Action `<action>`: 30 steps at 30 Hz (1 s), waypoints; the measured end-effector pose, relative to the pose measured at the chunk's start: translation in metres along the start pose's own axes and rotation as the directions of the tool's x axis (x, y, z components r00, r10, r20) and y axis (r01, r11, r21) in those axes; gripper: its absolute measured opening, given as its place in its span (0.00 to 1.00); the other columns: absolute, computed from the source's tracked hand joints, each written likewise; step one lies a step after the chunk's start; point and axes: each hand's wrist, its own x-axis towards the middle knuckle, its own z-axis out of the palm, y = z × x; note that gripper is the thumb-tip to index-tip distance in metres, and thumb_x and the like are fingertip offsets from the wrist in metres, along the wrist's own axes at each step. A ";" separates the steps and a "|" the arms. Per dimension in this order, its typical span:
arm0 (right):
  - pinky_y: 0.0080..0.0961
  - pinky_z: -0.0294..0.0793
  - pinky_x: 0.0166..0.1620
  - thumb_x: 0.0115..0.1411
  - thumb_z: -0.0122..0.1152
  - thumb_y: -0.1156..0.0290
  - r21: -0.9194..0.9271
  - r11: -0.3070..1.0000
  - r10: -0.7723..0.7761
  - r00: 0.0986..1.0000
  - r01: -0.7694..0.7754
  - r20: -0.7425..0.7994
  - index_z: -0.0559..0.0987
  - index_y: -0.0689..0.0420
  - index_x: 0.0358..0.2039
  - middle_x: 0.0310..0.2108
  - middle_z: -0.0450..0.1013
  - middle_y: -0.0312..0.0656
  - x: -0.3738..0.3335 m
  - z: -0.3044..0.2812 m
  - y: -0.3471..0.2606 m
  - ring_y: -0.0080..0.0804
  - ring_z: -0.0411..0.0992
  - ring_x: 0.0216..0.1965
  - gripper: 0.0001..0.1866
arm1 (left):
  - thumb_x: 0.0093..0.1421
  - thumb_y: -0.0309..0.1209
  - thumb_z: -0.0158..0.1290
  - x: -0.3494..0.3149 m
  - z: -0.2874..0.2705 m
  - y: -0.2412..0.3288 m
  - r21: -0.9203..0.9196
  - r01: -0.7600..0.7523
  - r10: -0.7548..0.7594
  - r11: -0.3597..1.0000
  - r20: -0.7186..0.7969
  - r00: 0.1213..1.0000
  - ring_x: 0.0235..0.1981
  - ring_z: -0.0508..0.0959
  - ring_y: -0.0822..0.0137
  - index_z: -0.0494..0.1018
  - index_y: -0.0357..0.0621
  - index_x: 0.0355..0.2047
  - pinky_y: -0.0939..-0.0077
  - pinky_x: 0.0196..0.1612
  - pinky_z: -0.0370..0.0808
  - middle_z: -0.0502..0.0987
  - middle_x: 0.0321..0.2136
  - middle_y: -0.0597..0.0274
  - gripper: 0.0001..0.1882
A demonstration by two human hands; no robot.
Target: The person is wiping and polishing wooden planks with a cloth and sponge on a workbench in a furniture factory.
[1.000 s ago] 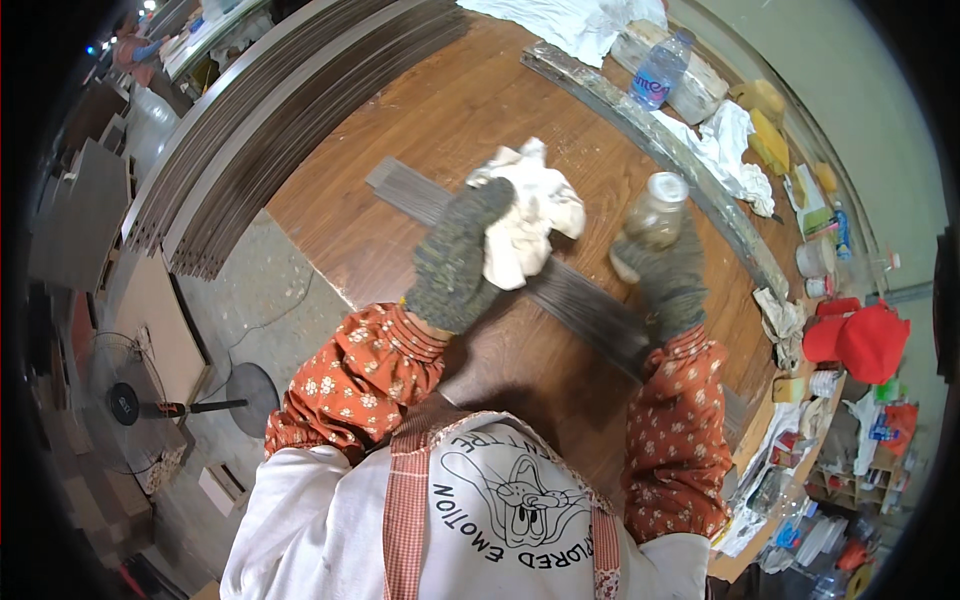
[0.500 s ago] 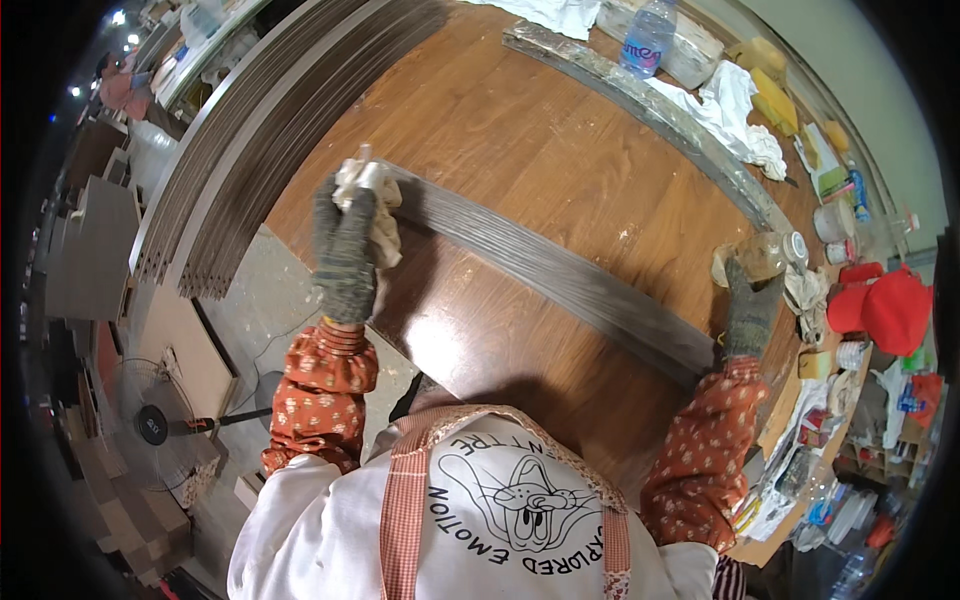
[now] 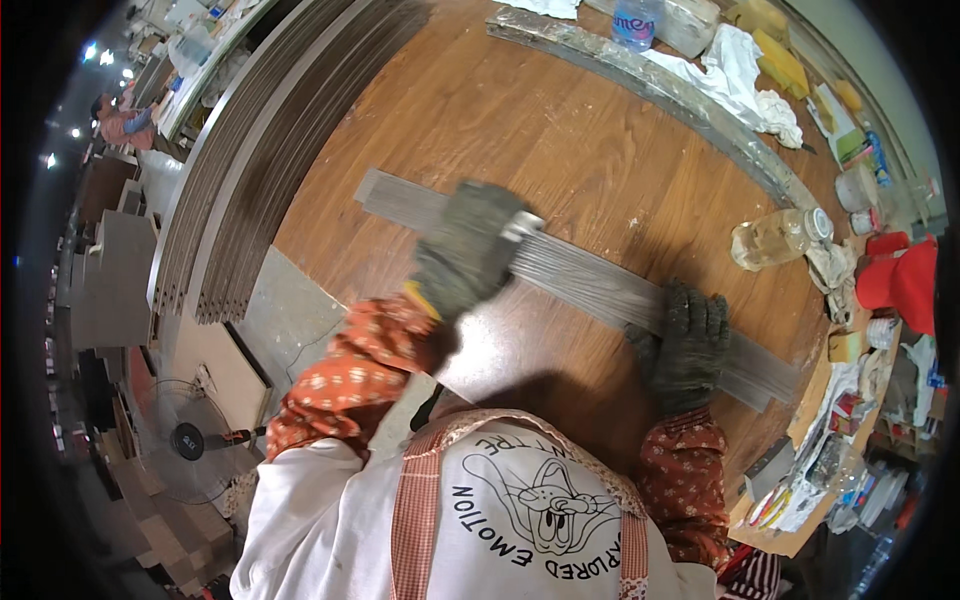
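Note:
A long grey wood-grain strip [image 3: 590, 285] lies slantwise across the brown tabletop. My left hand [image 3: 462, 250], in a dark grey glove, is closed over the strip left of its middle. A scrap of white cloth [image 3: 522, 226] pokes out beside its fingers; the rest of the cloth is hidden beneath the glove. My right hand [image 3: 690, 345], gloved too, grips the strip toward its right end, fingers across the top and thumb by the near edge. Beyond it, a clear jar with a white lid [image 3: 780, 238] is apart from both hands.
Stacked grey strips [image 3: 270, 150] run along the table's left side. A long metal bar [image 3: 660, 95] curves along the far side, with a plastic bottle [image 3: 635, 22] and white rags [image 3: 730, 75] behind it. A red cap [image 3: 900, 285] is at right. A fan [image 3: 188, 440] stands lower left.
My left hand has moved right along the strip with the cloth. My right hand has left the jar's side and come left onto the strip.

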 end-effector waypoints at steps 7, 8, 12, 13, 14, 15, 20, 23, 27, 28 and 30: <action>0.56 0.55 0.66 0.54 0.61 0.44 -0.029 1.000 -0.005 1.000 0.005 -0.010 0.67 0.60 0.60 0.52 0.69 0.51 0.002 -0.001 0.003 0.53 0.65 0.55 0.41 | 0.63 0.31 0.48 -0.012 -0.028 -0.028 0.114 0.242 -0.219 0.964 -0.179 0.959 0.41 0.73 0.48 0.75 0.40 0.37 0.55 0.53 0.65 0.76 0.36 0.51 0.09; 0.56 0.56 0.65 0.54 0.61 0.44 -0.034 0.999 -0.020 1.000 0.020 0.003 0.67 0.60 0.60 0.51 0.69 0.51 0.003 0.004 0.001 0.52 0.65 0.55 0.41 | 0.61 0.30 0.49 -0.011 -0.009 -0.024 0.014 0.187 -0.181 0.982 -0.176 0.968 0.41 0.72 0.48 0.75 0.42 0.37 0.54 0.51 0.65 0.75 0.35 0.51 0.08; 0.56 0.56 0.65 0.54 0.61 0.44 0.012 0.999 -0.030 0.999 0.030 -0.022 0.67 0.60 0.60 0.51 0.70 0.51 0.006 0.002 -0.001 0.52 0.66 0.54 0.40 | 0.58 0.27 0.53 -0.008 0.025 0.035 0.112 0.102 -0.087 0.989 -0.126 0.988 0.59 0.69 0.44 0.73 0.42 0.48 0.41 0.66 0.57 0.73 0.51 0.47 0.17; 0.57 0.57 0.65 0.54 0.61 0.44 0.010 1.000 -0.022 1.000 0.022 -0.013 0.68 0.60 0.59 0.50 0.70 0.51 0.006 0.003 -0.001 0.52 0.67 0.53 0.40 | 0.58 0.28 0.53 -0.011 0.026 0.030 0.073 0.091 -0.080 0.993 -0.140 0.987 0.60 0.68 0.45 0.73 0.42 0.50 0.41 0.66 0.57 0.73 0.52 0.48 0.18; 0.57 0.57 0.65 0.55 0.61 0.44 -0.001 1.000 -0.007 1.000 0.007 -0.001 0.68 0.60 0.59 0.50 0.70 0.51 0.004 0.002 0.001 0.51 0.67 0.53 0.40 | 0.57 0.31 0.53 -0.011 0.020 0.017 0.122 0.045 -0.032 0.991 -0.107 0.994 0.58 0.69 0.47 0.74 0.44 0.47 0.41 0.66 0.56 0.73 0.49 0.51 0.16; 0.57 0.57 0.65 0.55 0.61 0.44 -0.008 1.000 -0.007 1.000 0.007 0.000 0.68 0.60 0.59 0.50 0.70 0.51 0.003 0.002 0.003 0.51 0.67 0.53 0.40 | 0.56 0.33 0.54 -0.014 0.009 -0.003 0.170 -0.003 0.015 0.985 -0.071 0.997 0.56 0.70 0.50 0.75 0.46 0.44 0.42 0.66 0.55 0.74 0.47 0.54 0.15; 0.57 0.57 0.64 0.56 0.59 0.44 -0.025 0.999 -0.026 0.999 0.026 -0.022 0.68 0.61 0.58 0.51 0.70 0.50 0.005 0.002 -0.003 0.51 0.68 0.53 0.39 | 0.62 0.30 0.49 -0.063 -0.032 -0.074 0.187 0.327 -0.279 0.926 -0.244 0.929 0.54 0.71 0.46 0.76 0.44 0.41 0.45 0.62 0.59 0.75 0.44 0.50 0.10; 0.59 0.58 0.63 0.55 0.58 0.41 -0.057 0.998 -0.042 0.997 0.039 -0.059 0.69 0.60 0.58 0.48 0.70 0.50 0.005 0.003 -0.001 0.52 0.68 0.51 0.40 | 0.62 0.31 0.49 -0.025 -0.023 -0.033 0.024 0.435 -0.435 0.900 -0.013 0.900 0.58 0.68 0.44 0.75 0.41 0.46 0.44 0.65 0.57 0.74 0.49 0.46 0.14; 0.59 0.59 0.62 0.56 0.58 0.43 -0.008 0.998 -0.059 0.995 0.058 -0.086 0.68 0.60 0.58 0.48 0.70 0.51 0.006 0.003 -0.004 0.52 0.68 0.50 0.38 | 0.59 0.34 0.52 -0.031 0.035 0.054 0.069 0.155 -0.143 0.986 -0.149 0.978 0.63 0.64 0.44 0.73 0.43 0.52 0.43 0.68 0.53 0.70 0.55 0.48 0.21; 0.59 0.59 0.62 0.56 0.58 0.43 -0.024 0.998 -0.056 0.995 0.054 -0.085 0.69 0.60 0.57 0.47 0.70 0.51 0.006 0.004 -0.001 0.52 0.69 0.50 0.38 | 0.57 0.33 0.53 -0.039 0.035 0.046 0.089 0.127 -0.115 0.988 -0.137 0.984 0.65 0.62 0.46 0.70 0.43 0.56 0.43 0.69 0.52 0.69 0.57 0.49 0.25; 0.58 0.60 0.62 0.56 0.58 0.43 -0.038 0.997 -0.076 0.994 0.073 -0.080 0.69 0.60 0.57 0.47 0.70 0.51 0.006 0.004 -0.002 0.52 0.69 0.50 0.37 | 0.55 0.28 0.55 -0.056 0.018 0.003 0.165 0.271 -0.247 0.948 -0.151 0.957 0.65 0.63 0.46 0.68 0.41 0.57 0.42 0.68 0.54 0.67 0.60 0.46 0.27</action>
